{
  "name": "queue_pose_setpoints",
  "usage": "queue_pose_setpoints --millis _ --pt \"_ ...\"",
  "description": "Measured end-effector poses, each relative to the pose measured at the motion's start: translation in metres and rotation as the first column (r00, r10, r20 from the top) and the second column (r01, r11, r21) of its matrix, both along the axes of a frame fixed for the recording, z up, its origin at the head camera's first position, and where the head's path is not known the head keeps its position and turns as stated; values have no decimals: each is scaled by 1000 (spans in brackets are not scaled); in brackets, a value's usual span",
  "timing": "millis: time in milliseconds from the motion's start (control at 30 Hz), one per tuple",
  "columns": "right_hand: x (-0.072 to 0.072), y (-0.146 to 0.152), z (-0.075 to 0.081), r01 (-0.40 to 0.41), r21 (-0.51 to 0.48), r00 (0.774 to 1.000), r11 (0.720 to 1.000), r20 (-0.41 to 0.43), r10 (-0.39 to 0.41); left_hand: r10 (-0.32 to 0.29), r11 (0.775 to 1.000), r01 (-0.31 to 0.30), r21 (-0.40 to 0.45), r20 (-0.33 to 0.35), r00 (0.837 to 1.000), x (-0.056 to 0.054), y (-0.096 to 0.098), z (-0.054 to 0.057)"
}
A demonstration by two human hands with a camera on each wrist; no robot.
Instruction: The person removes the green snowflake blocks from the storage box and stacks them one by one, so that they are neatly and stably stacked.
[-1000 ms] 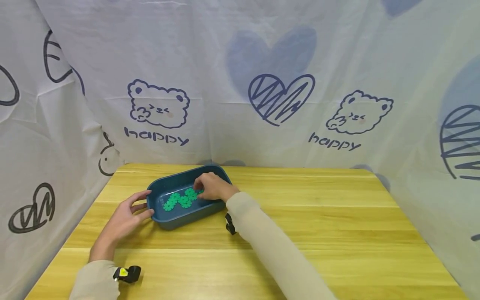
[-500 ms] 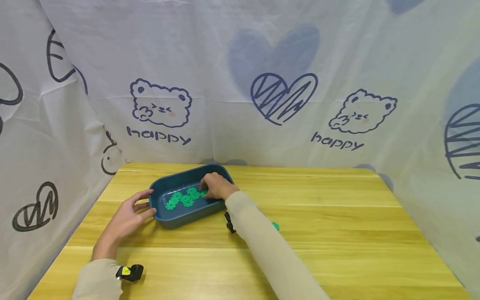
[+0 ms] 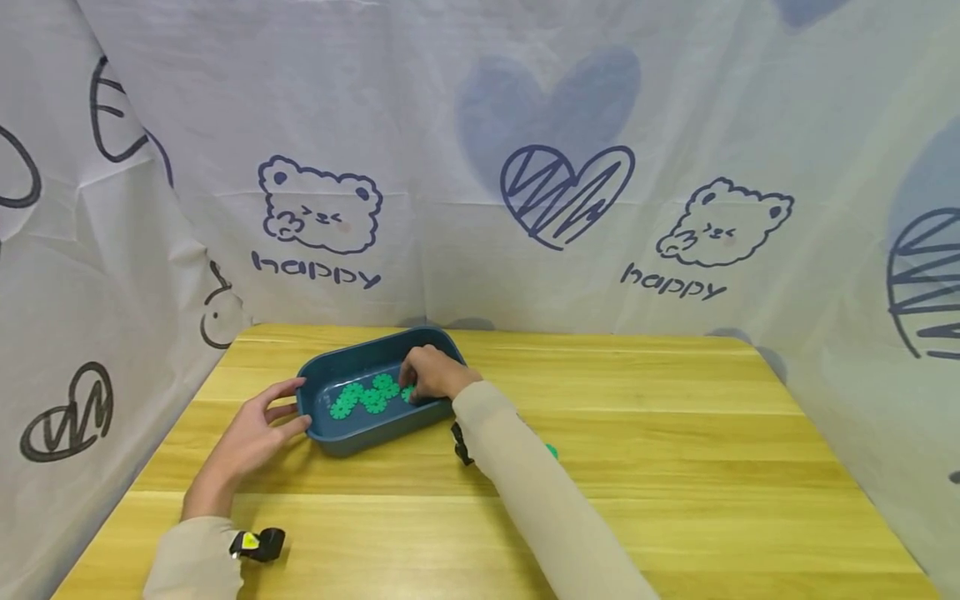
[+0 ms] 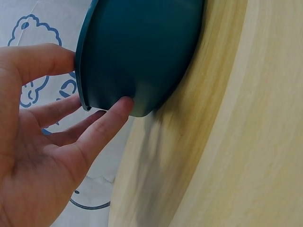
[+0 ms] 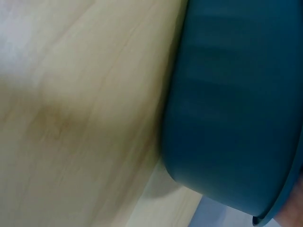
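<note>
My right hand (image 3: 437, 374) reaches into the blue container (image 3: 375, 438), its fingers bent down at a green piece (image 3: 408, 394) near the container's right end; whether they pinch it or merely touch it, I cannot tell. My left hand (image 3: 258, 429), fingers spread, steadies the opposite end, its tips against the rim and outer wall. Progress: I judge the sorting-by-hand to be partway, since one loose green piece (image 3: 552, 451) lies outside, half hidden by my right sleeve (image 3: 551, 492), while the others seen lie within; which way the pieces are passing is not shown. Contents: a cluster of green pieces (image 3: 373, 402), flat and notched like flowers, lies on the container's floor, overlapping too much for me to count. The container stands upright, set obliquely on the wooden table (image 3: 675, 467).
</note>
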State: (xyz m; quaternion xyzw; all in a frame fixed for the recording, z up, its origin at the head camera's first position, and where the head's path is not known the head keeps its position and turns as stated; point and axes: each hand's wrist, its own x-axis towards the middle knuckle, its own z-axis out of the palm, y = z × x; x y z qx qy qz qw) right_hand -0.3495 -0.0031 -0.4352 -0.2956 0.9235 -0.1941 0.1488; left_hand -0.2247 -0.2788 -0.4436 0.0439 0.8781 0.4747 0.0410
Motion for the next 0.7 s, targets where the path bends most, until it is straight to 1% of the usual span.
queue_pose_setpoints --millis 233,433,567,700 --pt "0 5 3 8 15 1000 1000 -4 -8 0 1000 0 -5 1 1000 -1 1 0" --pt "-1 6 5 -13 30 1000 999 -8 14 1 1000 -1 -12 7 1000 -1 1 1" --pt "1 8 6 -28 35 999 999 -18 29 1 1000 -1 -21 5 1000 -1 1 0" --pt "2 9 8 -58 25 997 998 -48 59 1 1000 -1 -11 3 1000 -1 1 0"
